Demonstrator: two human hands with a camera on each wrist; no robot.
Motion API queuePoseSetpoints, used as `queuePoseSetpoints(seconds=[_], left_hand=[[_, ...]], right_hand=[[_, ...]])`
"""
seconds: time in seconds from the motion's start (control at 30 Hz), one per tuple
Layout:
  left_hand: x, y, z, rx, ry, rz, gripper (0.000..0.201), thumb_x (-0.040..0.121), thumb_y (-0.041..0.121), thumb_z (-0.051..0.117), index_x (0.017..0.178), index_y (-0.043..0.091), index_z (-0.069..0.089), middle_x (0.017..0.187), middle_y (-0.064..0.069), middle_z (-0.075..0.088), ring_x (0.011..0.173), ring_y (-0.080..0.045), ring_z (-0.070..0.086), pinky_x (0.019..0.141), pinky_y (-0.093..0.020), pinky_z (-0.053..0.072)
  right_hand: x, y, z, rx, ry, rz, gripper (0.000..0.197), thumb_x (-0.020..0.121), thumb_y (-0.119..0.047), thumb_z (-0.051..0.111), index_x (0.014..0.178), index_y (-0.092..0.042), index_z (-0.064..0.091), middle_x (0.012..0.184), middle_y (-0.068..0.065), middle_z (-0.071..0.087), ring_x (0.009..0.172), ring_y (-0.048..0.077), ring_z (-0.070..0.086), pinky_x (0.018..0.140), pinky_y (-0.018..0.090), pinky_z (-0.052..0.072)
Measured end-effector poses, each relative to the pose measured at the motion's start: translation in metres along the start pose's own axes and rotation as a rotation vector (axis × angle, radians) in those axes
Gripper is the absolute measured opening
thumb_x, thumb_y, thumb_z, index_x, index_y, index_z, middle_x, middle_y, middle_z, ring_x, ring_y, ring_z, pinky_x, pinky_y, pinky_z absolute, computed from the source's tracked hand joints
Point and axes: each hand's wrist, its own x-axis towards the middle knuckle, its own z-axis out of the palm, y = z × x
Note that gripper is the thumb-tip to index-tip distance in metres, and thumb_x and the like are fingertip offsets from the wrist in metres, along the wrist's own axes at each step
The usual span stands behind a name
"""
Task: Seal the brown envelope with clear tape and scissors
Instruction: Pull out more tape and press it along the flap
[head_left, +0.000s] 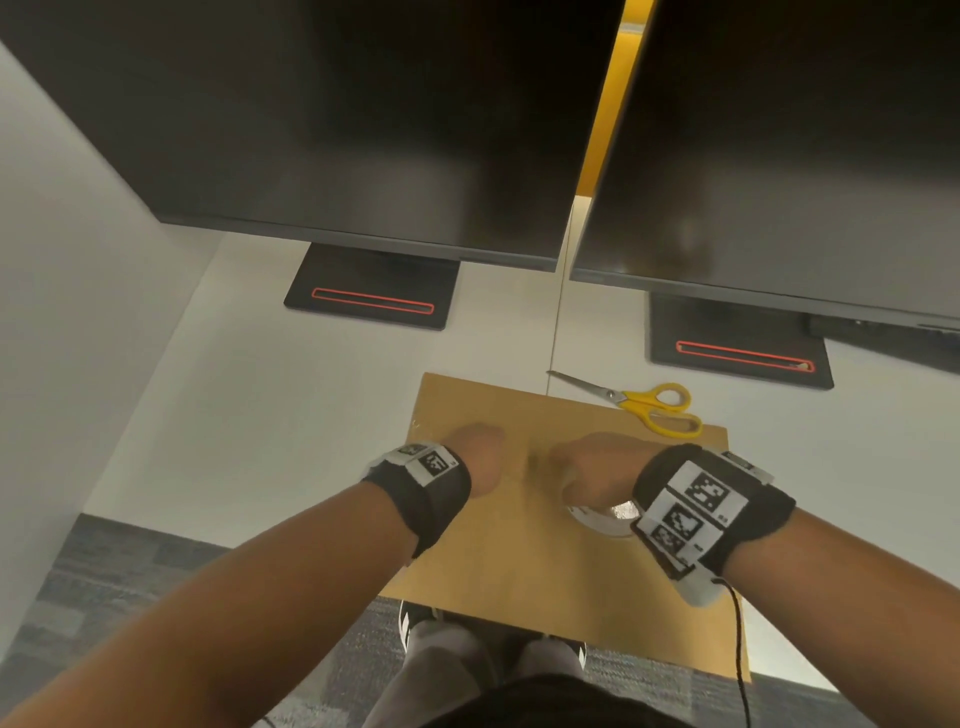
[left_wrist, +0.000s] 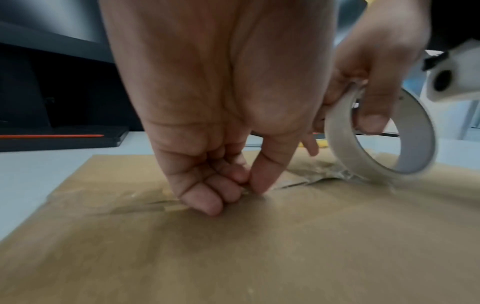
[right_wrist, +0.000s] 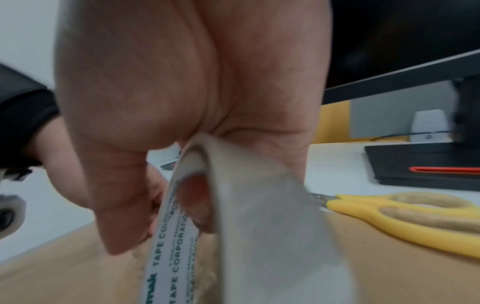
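A: From the head view, where does the job stand?
B: The brown envelope (head_left: 545, 519) lies flat at the near edge of the white desk (head_left: 260, 389), partly overhanging it. Both hands are on its far part: the left hand (head_left: 480, 457) to the left, the right hand (head_left: 597, 467) to the right with the tape roll (head_left: 602, 514) under its wrist. I judge the tape-laying step is in hand. The yellow-handled scissors (head_left: 644, 408) lie untouched at the envelope's far right corner, blades pointing left.

A: And the left wrist view?
B: The left hand's fingers (left_wrist: 207, 197) are curled, thumb against them, tips pressing down on the flap seam and apparently on the tape's end. To the right the roll stands on edge on the envelope, the right hand's fingers (left_wrist: 374, 115) hooked through its core, with a wrinkled clear strip (left_wrist: 324, 170) between roll and left hand.

A: The right wrist view?
B: The right hand grips the roll, one finger inside the ring. The core's inside reads "TAPE CORPORATION" (right_wrist: 171, 246); a green brand word before it is cut off. The scissors lie just to the right.

A: The next move?
B: Probably draw the roll rightward along the seam, hold the strip taut, then reach the scissors to cut.
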Motion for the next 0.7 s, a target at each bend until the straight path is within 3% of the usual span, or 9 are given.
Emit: queuePoseSetpoints(seconds=[0.1, 0.2, 0.3, 0.43, 0.6, 0.7], left_hand=[[0.004, -0.003, -0.008, -0.123, -0.054, -0.043, 0.031, 0.096, 0.019, 0.045, 0.116, -0.002, 0.057, 0.117, -0.018, 0.061, 0.107, -0.032, 0.059, 0.088, -0.038, 0.048], [0.009, 0.001, -0.005, -0.167, -0.048, -0.096, 0.053, 0.091, 0.049, 0.049, 0.117, 0.004, 0.056, 0.108, -0.011, 0.062, 0.101, -0.028, 0.061, 0.084, -0.036, 0.050], [0.013, 0.008, 0.004, -0.083, 0.002, -0.113, 0.065, 0.084, 0.061, 0.055, 0.119, 0.007, 0.055, 0.115, -0.009, 0.062, 0.101, -0.026, 0.061, 0.087, -0.038, 0.052], [0.013, 0.010, 0.012, -0.051, 0.082, -0.135, 0.070, 0.081, 0.063, 0.057, 0.123, 0.008, 0.051, 0.121, -0.010, 0.059, 0.105, -0.027, 0.059, 0.088, -0.038, 0.051], [0.012, 0.012, 0.018, -0.047, 0.139, -0.161, 0.079, 0.080, 0.066, 0.056, 0.131, 0.007, 0.045, 0.131, -0.010, 0.053, 0.115, -0.028, 0.054, 0.091, -0.037, 0.048], [0.013, 0.013, 0.020, -0.039, 0.137, -0.169, 0.080, 0.081, 0.067, 0.055, 0.132, 0.007, 0.043, 0.133, -0.011, 0.051, 0.117, -0.028, 0.053, 0.092, -0.038, 0.047]], right_hand=[[-0.012, 0.018, -0.003, 0.198, 0.043, -0.020, 0.037, 0.087, -0.043, 0.055, 0.119, -0.027, 0.046, 0.108, 0.002, 0.059, 0.092, 0.019, 0.056, 0.080, 0.033, 0.047], [-0.022, 0.032, -0.003, 0.324, 0.053, -0.052, 0.033, 0.097, -0.045, 0.038, 0.123, -0.031, 0.052, 0.125, -0.004, 0.057, 0.112, 0.017, 0.053, 0.099, 0.034, 0.041], [-0.027, 0.038, 0.001, 0.324, 0.086, -0.088, 0.038, 0.102, -0.037, 0.031, 0.132, -0.028, 0.053, 0.137, -0.007, 0.053, 0.126, 0.014, 0.047, 0.109, 0.031, 0.033], [-0.028, 0.035, 0.003, 0.299, 0.128, -0.106, 0.035, 0.100, -0.038, 0.038, 0.129, -0.029, 0.057, 0.135, -0.009, 0.056, 0.123, 0.011, 0.049, 0.104, 0.024, 0.035], [-0.025, 0.023, 0.002, 0.224, 0.172, -0.114, 0.031, 0.096, -0.034, 0.045, 0.118, -0.027, 0.065, 0.124, -0.007, 0.064, 0.113, 0.015, 0.056, 0.100, 0.036, 0.044], [-0.024, 0.020, 0.004, 0.073, 0.152, -0.059, 0.028, 0.091, -0.033, 0.049, 0.106, -0.025, 0.070, 0.108, -0.001, 0.070, 0.097, 0.019, 0.061, 0.086, 0.036, 0.051]])
